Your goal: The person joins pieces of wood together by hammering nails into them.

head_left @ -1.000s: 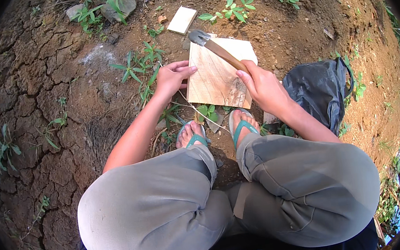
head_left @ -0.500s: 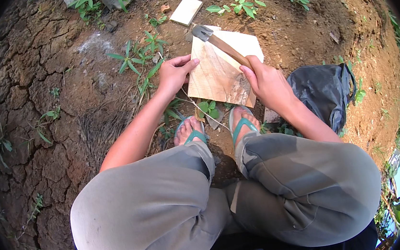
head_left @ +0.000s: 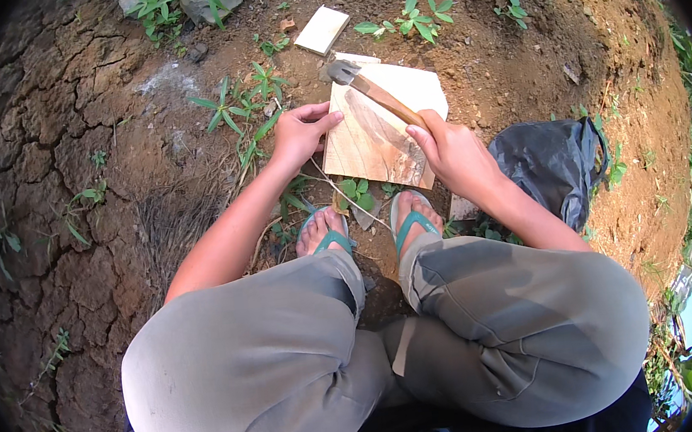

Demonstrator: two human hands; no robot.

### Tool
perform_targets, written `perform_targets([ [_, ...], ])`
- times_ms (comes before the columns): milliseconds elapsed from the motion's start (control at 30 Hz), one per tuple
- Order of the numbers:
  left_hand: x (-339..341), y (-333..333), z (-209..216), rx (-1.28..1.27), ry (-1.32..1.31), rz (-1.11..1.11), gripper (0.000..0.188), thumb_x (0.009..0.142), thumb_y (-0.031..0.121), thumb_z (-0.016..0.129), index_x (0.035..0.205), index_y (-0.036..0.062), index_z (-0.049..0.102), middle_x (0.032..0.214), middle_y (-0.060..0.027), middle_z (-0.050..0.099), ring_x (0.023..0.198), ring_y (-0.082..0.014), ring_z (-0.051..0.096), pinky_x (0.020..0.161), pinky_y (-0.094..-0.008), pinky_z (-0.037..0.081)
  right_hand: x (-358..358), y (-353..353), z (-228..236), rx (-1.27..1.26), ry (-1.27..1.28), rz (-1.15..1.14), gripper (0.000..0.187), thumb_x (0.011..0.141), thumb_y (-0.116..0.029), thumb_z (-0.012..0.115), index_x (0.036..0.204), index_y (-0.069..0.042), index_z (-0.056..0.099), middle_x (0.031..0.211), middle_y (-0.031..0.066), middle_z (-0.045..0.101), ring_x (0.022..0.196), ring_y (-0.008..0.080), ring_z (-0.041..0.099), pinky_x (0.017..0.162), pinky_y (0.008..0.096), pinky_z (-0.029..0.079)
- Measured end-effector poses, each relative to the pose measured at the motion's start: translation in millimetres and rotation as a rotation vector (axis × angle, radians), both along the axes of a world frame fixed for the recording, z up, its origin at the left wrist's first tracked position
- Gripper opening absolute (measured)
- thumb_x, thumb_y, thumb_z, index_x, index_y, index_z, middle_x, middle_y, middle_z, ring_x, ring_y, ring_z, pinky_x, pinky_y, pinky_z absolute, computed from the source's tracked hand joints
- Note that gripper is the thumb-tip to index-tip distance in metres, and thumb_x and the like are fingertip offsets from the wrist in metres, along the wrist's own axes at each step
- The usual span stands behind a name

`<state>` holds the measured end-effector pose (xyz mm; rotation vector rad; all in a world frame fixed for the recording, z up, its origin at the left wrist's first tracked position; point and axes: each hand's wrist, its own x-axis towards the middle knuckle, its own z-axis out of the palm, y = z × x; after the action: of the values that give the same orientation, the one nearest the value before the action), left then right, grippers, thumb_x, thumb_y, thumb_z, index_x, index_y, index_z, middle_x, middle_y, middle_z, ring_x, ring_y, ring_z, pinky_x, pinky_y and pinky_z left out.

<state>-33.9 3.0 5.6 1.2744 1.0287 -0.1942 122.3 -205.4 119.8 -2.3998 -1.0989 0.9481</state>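
From afar I see my left hand (head_left: 301, 140) pinching the board (head_left: 360, 141) on the ground (head_left: 507, 75), probably steadying it; my right hand (head_left: 458, 153) grips the hammer (head_left: 388, 102) above it.

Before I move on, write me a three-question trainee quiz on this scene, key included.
1. Multiple choice: at which edge of the wooden board is the left hand?
A) the right edge
B) the left edge
C) the edge nearest the feet

2. True or false: the black bag lies to the right of the wooden board.

3. Fill in: the wooden-handled tool is gripped by the ____ hand.

Key:
1. B, the left edge
2. True
3. right; the right hand is closed around the handle
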Motion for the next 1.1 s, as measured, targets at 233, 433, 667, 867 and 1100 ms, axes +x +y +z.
perform_targets([
  [233, -1.9, -5.8, -3.7, 0.046, -0.065, 0.081, 0.048, 0.09, 0.019, 0.081, 0.131, -0.0011, 0.066, 0.114, -0.0105, 0.075, 0.094, -0.0148, 0.073, 0.072, -0.0329, 0.064, 7.5, 11.0, 36.5, 0.392, 0.035, -0.157, 0.029, 0.107, -0.029, 0.054, 0.122, -0.005, 0.056, 0.078, 0.0251, 0.067, 0.076, 0.0468, 0.069, 0.064, 0.0521, 0.051],
  [433, -14.1, -10.0, -25.2, 0.264, -0.135, -0.031, 0.055, 0.085, 0.022, 0.085, 0.131, -0.0016, 0.066, 0.114, -0.0132, 0.075, 0.089, -0.0129, 0.073, 0.078, -0.0291, 0.059, 17.0, 22.3, 15.7, 0.104, -0.028, -0.041, 0.031, 0.106, -0.032, 0.052, 0.117, -0.004, 0.059, 0.081, 0.0299, 0.067, 0.081, 0.0508, 0.066, 0.069, 0.0577, 0.051],
  [667, -30.1, -28.2, -13.0, 0.243, -0.121, 0.036, 0.052, 0.086, 0.021, 0.084, 0.128, -0.0041, 0.067, 0.11, -0.0144, 0.076, 0.089, -0.0142, 0.073, 0.081, -0.0283, 0.058, 21.0, 6.6, 10.2, 0.086, -0.007, -0.058, 0.033, 0.106, -0.035, 0.051, 0.115, -0.004, 0.059, 0.081, 0.0323, 0.066, 0.082, 0.0516, 0.066, 0.072, 0.0591, 0.05],
  [867, -30.2, -27.0, -11.8, 0.13, -0.101, 0.122, 0.047, 0.089, 0.02, 0.082, 0.128, -0.0035, 0.069, 0.111, -0.013, 0.077, 0.093, -0.011, 0.071, 0.083, -0.027, 0.057, 27.1, 12.7, 16.6, -0.056, 0.027, -0.009, 0.036, 0.107, -0.037, 0.05, 0.116, -0.003, 0.059, 0.08, 0.0303, 0.067, 0.08, 0.0512, 0.066, 0.07, 0.0575, 0.051],
  [1100, -29.2, -25.7, -14.9, 0.15, -0.052, 0.118, 0.046, 0.087, 0.023, 0.084, 0.126, 0.0004, 0.072, 0.109, -0.0116, 0.078, 0.09, -0.0087, 0.07, 0.083, -0.0254, 0.056, 31.6, 28.6, 43.5, 0.204, -0.023, -0.053, 0.033, 0.107, -0.035, 0.051, 0.114, -0.003, 0.056, 0.077, 0.0284, 0.067, 0.076, 0.0501, 0.066, 0.064, 0.0564, 0.051],
])
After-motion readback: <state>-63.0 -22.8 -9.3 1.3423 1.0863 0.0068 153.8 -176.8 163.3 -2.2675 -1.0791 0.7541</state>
